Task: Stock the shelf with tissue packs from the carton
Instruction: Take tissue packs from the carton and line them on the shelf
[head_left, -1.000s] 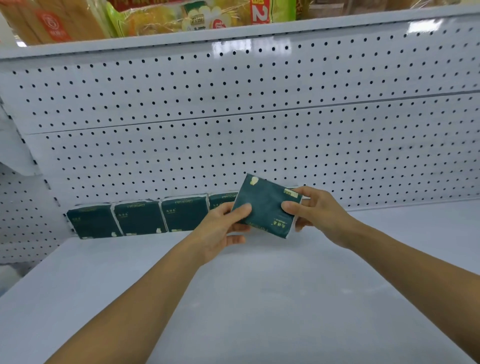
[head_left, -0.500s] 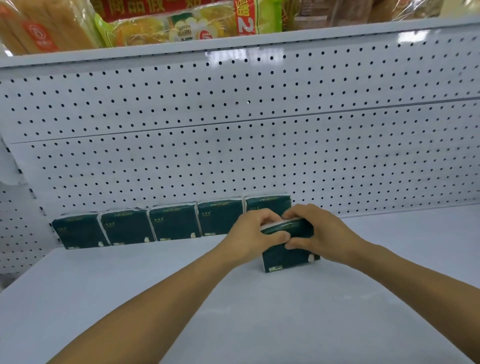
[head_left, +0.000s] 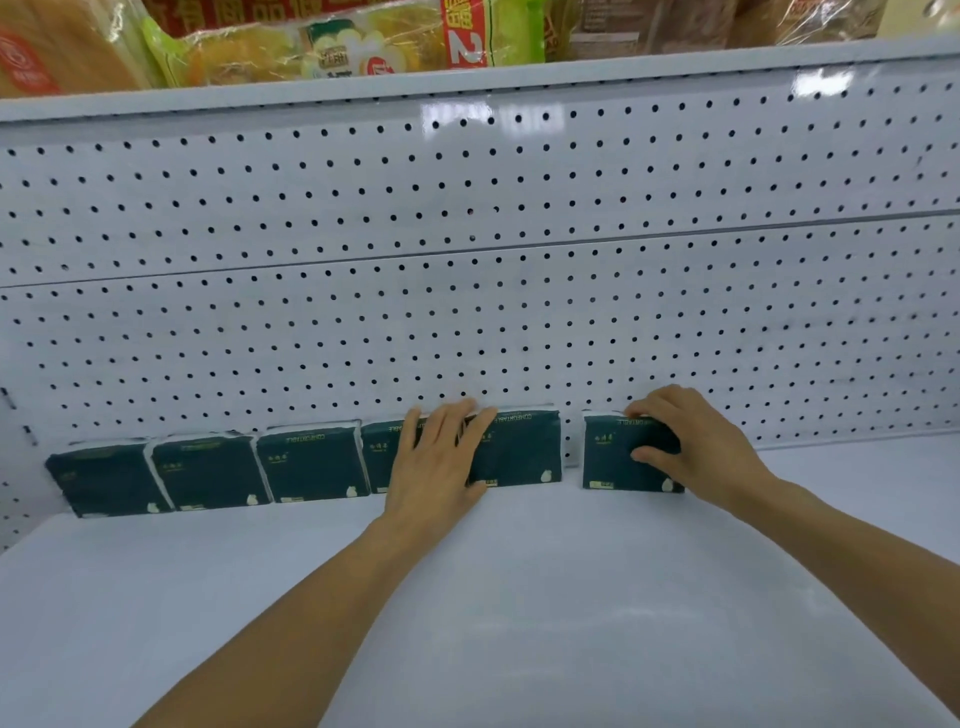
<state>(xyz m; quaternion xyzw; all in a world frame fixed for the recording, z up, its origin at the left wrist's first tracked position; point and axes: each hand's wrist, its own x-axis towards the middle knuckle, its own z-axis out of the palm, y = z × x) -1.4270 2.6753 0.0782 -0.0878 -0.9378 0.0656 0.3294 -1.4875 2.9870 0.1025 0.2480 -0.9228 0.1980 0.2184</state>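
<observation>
A: Start at the left. What's on the shelf (head_left: 519, 597)?

B: A row of dark green packs (head_left: 213, 475) standing on edge against the pegboard (head_left: 467, 312), faces forward and shoulder to shoulder. Leaning on the back panel is probably what keeps them upright.

A: And the left hand (head_left: 436, 457)?

B: It lies flat, fingers straight and spread, pressed across the fronts of the fourth and fifth packs. It grips nothing. I'd judge it is bracing the row so nothing tips while the next pack goes in.

A: Further right?

B: A narrow gap, then the new pack (head_left: 618, 457), upright at the pegboard's foot and not yet touching the fifth. The right hand (head_left: 696, 452) grips it at its right end, fingers curled over the top edge and thumb on the front.

A: Why hold it by that end?

B: Likely so the left end stays free to slide up against the row. Closing the gap looks like the step in hand.

A: The carton?

B: Not in view. So I can't tell how many packs remain. The shelf has plenty of bare room to the right, though.

A: Anything above?

B: Bagged bread (head_left: 311, 47) on the upper shelf, no part of this.
</observation>
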